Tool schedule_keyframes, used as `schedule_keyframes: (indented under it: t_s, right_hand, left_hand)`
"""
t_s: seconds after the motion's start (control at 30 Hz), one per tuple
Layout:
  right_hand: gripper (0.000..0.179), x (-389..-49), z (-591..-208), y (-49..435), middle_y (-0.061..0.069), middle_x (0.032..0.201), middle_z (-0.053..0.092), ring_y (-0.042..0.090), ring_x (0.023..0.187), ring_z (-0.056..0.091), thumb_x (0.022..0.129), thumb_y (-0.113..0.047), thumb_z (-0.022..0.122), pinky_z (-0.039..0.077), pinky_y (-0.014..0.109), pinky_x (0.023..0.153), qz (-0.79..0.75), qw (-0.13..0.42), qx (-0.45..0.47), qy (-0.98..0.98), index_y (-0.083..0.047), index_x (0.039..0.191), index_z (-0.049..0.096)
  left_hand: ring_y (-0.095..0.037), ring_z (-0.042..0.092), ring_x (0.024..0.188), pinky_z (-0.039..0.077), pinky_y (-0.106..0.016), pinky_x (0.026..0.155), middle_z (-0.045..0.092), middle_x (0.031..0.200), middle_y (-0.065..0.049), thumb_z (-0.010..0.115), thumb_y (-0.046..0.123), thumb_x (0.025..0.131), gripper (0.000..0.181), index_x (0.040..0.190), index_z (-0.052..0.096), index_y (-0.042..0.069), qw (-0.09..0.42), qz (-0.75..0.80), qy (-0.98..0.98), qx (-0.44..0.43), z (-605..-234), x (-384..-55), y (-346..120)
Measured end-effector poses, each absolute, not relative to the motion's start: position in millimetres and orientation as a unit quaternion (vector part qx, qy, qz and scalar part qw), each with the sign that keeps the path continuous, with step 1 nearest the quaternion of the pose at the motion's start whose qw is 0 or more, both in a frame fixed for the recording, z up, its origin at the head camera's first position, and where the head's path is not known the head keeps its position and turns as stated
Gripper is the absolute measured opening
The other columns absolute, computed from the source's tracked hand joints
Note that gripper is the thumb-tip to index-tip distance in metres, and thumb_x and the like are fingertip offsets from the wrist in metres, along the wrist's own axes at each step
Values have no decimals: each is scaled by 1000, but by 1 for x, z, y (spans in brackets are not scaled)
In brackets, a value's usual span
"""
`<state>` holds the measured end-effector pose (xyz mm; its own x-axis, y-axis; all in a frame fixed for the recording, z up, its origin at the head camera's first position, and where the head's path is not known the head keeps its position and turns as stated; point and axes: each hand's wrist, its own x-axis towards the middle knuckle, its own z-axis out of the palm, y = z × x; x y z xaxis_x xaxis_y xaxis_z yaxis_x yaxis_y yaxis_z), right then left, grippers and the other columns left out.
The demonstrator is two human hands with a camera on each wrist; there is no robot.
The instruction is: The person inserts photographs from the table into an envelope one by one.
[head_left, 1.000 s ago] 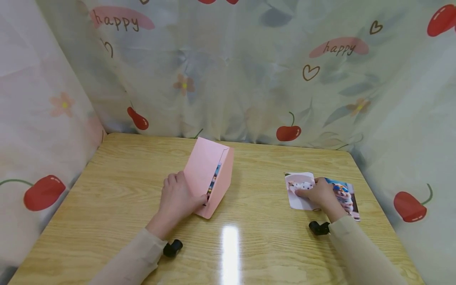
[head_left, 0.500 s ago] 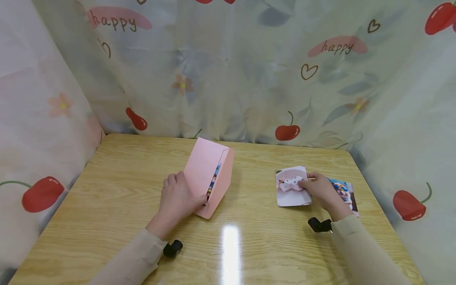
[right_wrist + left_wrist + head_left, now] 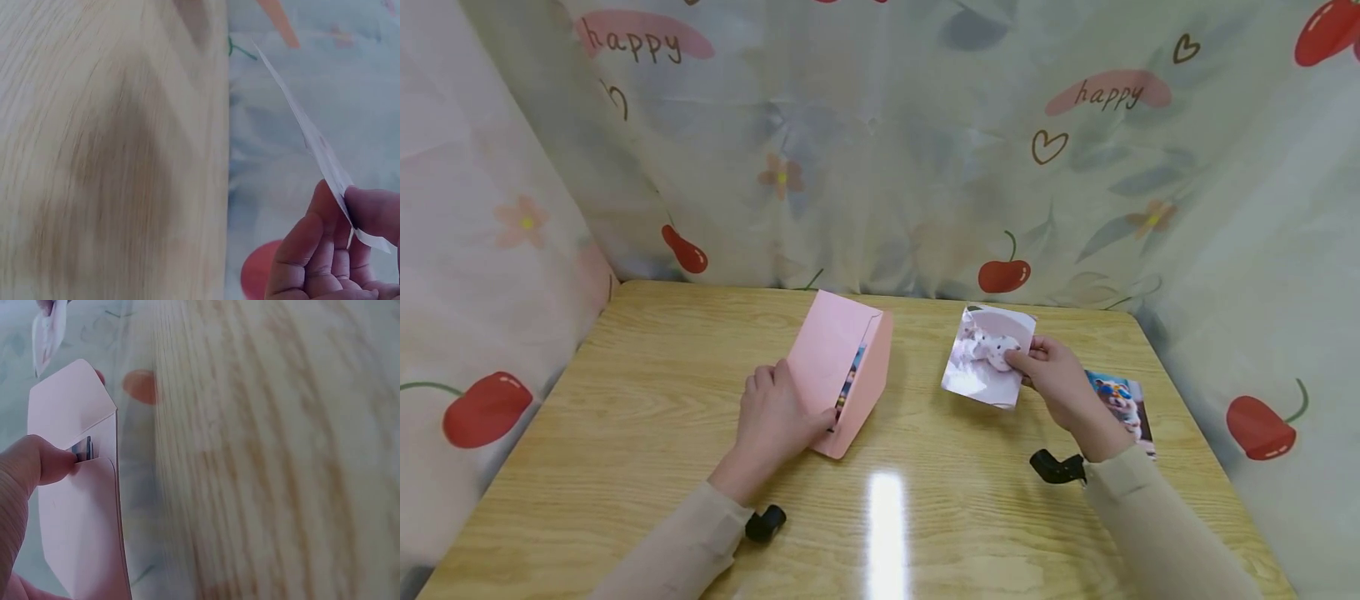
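Observation:
My left hand (image 3: 778, 421) grips a pink envelope (image 3: 831, 342) tilted up off the table, its flap (image 3: 868, 387) standing open to the right. Inside the opening, the edge of a colourful picture card (image 3: 851, 377) shows. In the left wrist view the thumb (image 3: 47, 459) presses at the envelope's mouth. My right hand (image 3: 1060, 379) pinches a photo card (image 3: 988, 354) of a white spotted bow on pink between thumb and fingers. The right wrist view shows this card (image 3: 312, 140) nearly edge-on, raised above the table.
Another photo card (image 3: 1123, 404), of an animal in blue goggles, lies on the wooden table (image 3: 647, 400) at the right, partly behind my right wrist. A patterned curtain (image 3: 880, 167) encloses the table's back and sides. Black wrist cameras (image 3: 766, 523) hang by both sleeves.
My right hand has lifted the bow photo card off the table beside the animal card and moved it left and up. The left hand and envelope stay where they were.

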<state>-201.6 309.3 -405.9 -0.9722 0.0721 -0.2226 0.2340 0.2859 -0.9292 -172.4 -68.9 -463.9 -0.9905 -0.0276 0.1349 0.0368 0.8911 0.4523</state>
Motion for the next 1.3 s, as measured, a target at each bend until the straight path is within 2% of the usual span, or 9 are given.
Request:
schedule_keyframes:
  t_s: [0.37,0.67,0.87,1.03,1.3]
  right_hand:
    - [49,-200,-397,281,9,110,62,13,92,63,94,-26,64,52,26,80,-638,65,82,763,3,129,45]
    - [50,-199,-399,258,20,121,55,18,100,63,95,-16,61,51,32,85,-673,69,53,735,6,134,40]
    - [52,-202,-404,243,21,126,54,22,106,61,94,-15,63,51,32,86,-682,64,50,727,4,136,39]
    - [50,-204,-406,228,22,122,56,26,105,62,93,-14,64,52,34,83,-670,50,46,739,5,133,42]
    - [38,-200,-401,210,20,106,57,29,94,62,91,-13,66,55,35,75,-623,20,40,781,3,121,51]
  left_hand:
    - [-40,44,101,39,-51,85,45,115,-29,75,58,63,98,124,42,-9,70,-231,-970,-5,-466,-172,-67]
    - [-40,45,101,40,-51,84,46,113,-28,76,59,62,98,124,43,-9,82,-227,-970,-17,-466,-171,-64]
    - [-39,44,101,39,-50,85,46,113,-27,76,60,62,98,123,43,-9,83,-220,-972,-23,-466,-170,-62]
    - [-39,43,102,38,-49,87,46,113,-26,77,60,62,98,124,43,-8,92,-221,-971,-28,-465,-169,-61]
    - [-39,42,104,38,-50,88,44,116,-26,75,61,63,99,126,42,-8,92,-222,-970,-25,-464,-170,-58]
